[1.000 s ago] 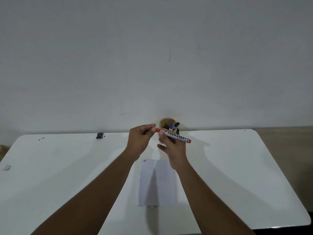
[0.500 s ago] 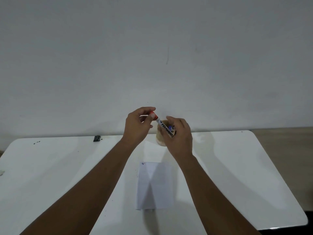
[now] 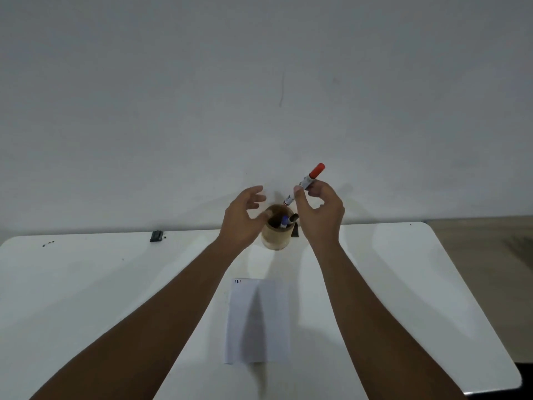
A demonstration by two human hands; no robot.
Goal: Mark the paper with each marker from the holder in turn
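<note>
The table has a smooth white top with a soft sheen, like laminate or painted board, and it carries a few dark specks. The sheet of paper is thin, matt and white, with a lengthwise fold down its middle. The holder looks like pale wood or bamboo, a dull rounded cup, darker inside. The marker in the right hand is plastic: a white printed barrel and a smooth orange-red cap. The wall is flat matt paint with one thin hairline crack.
</note>
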